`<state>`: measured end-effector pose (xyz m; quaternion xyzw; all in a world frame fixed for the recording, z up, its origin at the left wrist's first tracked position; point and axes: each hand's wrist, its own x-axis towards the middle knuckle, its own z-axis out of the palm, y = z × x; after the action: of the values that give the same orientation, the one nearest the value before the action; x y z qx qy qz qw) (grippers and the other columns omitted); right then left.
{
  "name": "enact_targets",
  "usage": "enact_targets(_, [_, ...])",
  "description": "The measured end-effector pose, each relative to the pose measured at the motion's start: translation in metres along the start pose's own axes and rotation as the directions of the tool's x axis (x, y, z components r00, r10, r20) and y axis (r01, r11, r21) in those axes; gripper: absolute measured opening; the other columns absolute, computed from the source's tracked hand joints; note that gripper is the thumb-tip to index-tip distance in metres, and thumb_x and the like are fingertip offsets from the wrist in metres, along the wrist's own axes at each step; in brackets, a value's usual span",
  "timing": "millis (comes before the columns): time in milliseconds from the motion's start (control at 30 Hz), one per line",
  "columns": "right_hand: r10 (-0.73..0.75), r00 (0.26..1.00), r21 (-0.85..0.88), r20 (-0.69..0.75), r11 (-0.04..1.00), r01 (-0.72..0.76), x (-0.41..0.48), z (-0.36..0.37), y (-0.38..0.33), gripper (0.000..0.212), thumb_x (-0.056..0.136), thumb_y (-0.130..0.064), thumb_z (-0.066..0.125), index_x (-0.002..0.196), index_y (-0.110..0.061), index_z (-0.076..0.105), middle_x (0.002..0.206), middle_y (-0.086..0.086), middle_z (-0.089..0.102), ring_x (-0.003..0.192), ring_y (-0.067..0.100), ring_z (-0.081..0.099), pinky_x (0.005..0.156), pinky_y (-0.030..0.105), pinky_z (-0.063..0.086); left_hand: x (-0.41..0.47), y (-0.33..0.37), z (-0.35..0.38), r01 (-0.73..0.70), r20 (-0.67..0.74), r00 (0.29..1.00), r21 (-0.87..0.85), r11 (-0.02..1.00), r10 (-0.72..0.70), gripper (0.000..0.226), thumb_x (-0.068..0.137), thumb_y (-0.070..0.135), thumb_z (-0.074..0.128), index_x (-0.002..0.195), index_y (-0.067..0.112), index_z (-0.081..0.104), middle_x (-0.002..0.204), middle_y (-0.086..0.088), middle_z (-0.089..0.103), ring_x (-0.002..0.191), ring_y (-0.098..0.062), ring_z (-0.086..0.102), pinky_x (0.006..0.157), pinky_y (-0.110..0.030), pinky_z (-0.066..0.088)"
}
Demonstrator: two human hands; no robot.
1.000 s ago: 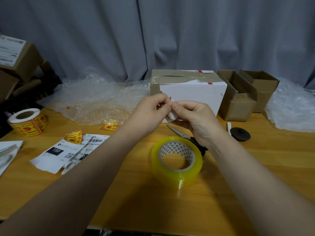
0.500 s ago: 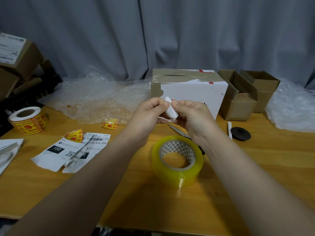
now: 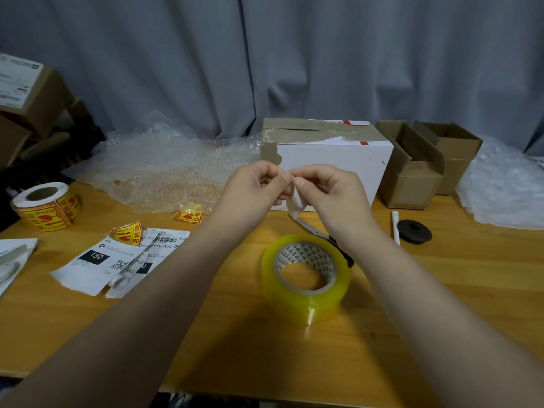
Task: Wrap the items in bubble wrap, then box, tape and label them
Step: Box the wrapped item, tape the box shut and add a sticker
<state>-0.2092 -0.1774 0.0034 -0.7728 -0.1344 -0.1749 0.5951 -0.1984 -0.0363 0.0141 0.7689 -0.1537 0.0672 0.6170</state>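
Head view: my left hand [image 3: 259, 187] and right hand [image 3: 329, 192] meet mid-scene above the wooden bench [image 3: 441, 275], fingers curled, both pinching a small white paper label [image 3: 295, 203]. White cardboard box [image 3: 338, 166] just behind them. Yellowish clear tape roll [image 3: 306, 276] near side. Crumpled bubble wrap sheet [image 3: 164, 169] far left.

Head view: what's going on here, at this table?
A person pinches a small white slip between left hand and right hand, above the table, in front of the white box. The yellow tape roll lies on the table below; scissors lie behind it. Printed shipping labels lie at the left.
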Motion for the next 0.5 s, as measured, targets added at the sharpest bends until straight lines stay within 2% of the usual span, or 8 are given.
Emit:
enact_targets(133, [0.013, 1.000, 0.090, 0.011, 0.996, -0.014, -0.0021, -0.0035, -0.0016, 0.020, 0.093, -0.004, 0.057, 0.099, -0.020, 0.067, 0.089, -0.005, 0.069, 0.084, 0.004, 0.065, 0.083, 0.027, 0.056, 0.0006, -0.0025, -0.0010, 0.044, -0.050, 0.998, -0.022, 0.999, -0.045, 0.017, 0.094, 0.012, 0.053, 0.081, 0.012, 0.063, 0.073, 0.002, 0.066, 0.068, -0.006, 0.063, 0.069, -0.021, 0.052])
enact_targets(233, [-0.045, 0.999, 0.012, -0.012, 0.999, 0.045, -0.0039, -0.0019, -0.0020, 0.020, 0.093, -0.007, 0.059, 0.095, -0.024, 0.068, 0.088, -0.008, 0.069, 0.084, 0.003, 0.065, 0.082, 0.027, 0.055, -0.0042, -0.0005, 0.0004, 0.028, -0.025, 0.999, -0.084, 0.996, -0.030, 0.024, 0.096, 0.024, 0.052, 0.081, 0.009, 0.063, 0.073, 0.001, 0.065, 0.069, -0.006, 0.062, 0.069, -0.021, 0.053])
enact_targets(300, [-0.078, 0.997, -0.033, -0.016, 0.996, 0.078, -0.0039, 0.0002, -0.0030, 0.018, 0.093, -0.008, 0.059, 0.093, -0.024, 0.068, 0.085, -0.008, 0.069, 0.082, 0.004, 0.065, 0.079, 0.026, 0.055, -0.0064, 0.0004, 0.0014, -0.002, 0.010, 1.000, -0.063, 0.998, 0.002, 0.027, 0.094, 0.030, 0.055, 0.087, 0.005, 0.065, 0.078, -0.006, 0.067, 0.072, -0.009, 0.063, 0.072, -0.021, 0.053])
enact_targets(367, [-0.088, 0.996, -0.031, -0.010, 0.996, 0.087, -0.0033, 0.0021, -0.0047, 0.022, 0.093, -0.007, 0.058, 0.091, -0.027, 0.067, 0.083, -0.008, 0.069, 0.081, 0.006, 0.066, 0.078, 0.027, 0.056, -0.0060, 0.0007, 0.0016, -0.008, 0.012, 1.000, -0.042, 0.999, 0.008, 0.020, 0.093, 0.022, 0.057, 0.090, 0.004, 0.065, 0.082, -0.010, 0.068, 0.073, -0.010, 0.063, 0.074, -0.024, 0.054])
enact_targets(500, [-0.071, 0.997, 0.037, 0.009, 0.997, 0.071, -0.0020, 0.0005, -0.0038, 0.025, 0.093, -0.007, 0.059, 0.090, -0.029, 0.068, 0.086, -0.010, 0.070, 0.087, 0.010, 0.067, 0.082, 0.030, 0.056, -0.0037, 0.0011, -0.0016, 0.023, -0.001, 1.000, -0.062, 0.998, -0.023, 0.014, 0.094, 0.013, 0.055, 0.083, 0.011, 0.063, 0.079, -0.005, 0.067, 0.070, -0.008, 0.063, 0.073, -0.021, 0.054])
